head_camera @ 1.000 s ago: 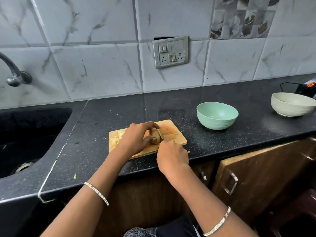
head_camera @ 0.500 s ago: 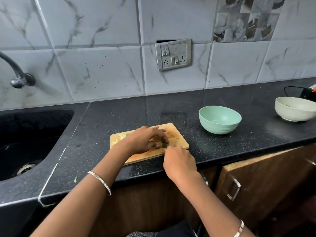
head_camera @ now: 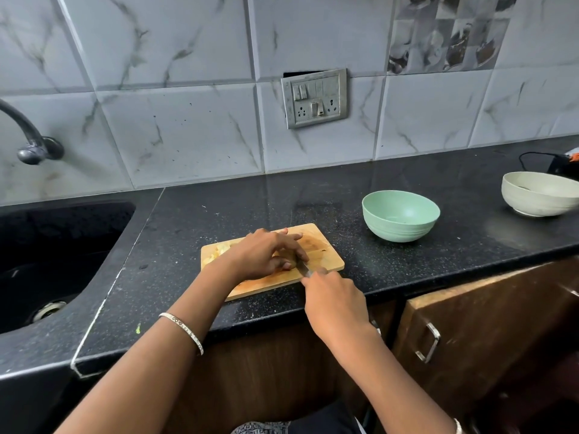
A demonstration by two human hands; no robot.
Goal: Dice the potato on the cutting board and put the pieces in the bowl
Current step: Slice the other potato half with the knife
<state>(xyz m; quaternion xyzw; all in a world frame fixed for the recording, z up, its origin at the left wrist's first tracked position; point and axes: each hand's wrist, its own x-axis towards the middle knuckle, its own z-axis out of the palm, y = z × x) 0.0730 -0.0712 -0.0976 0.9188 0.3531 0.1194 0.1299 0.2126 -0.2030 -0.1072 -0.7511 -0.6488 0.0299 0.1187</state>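
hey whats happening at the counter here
A person is cutting up a potato on a wooden cutting board. The left hand presses down over the piece being cut, hiding most of it, while the right hand works a knife beside those fingers. Some cut pieces lie at the board's far left corner. The green bowl to the right looks empty so far.

Pale diced potato pieces lie at the wooden cutting board's left end; the mint-green bowl sits empty nearby
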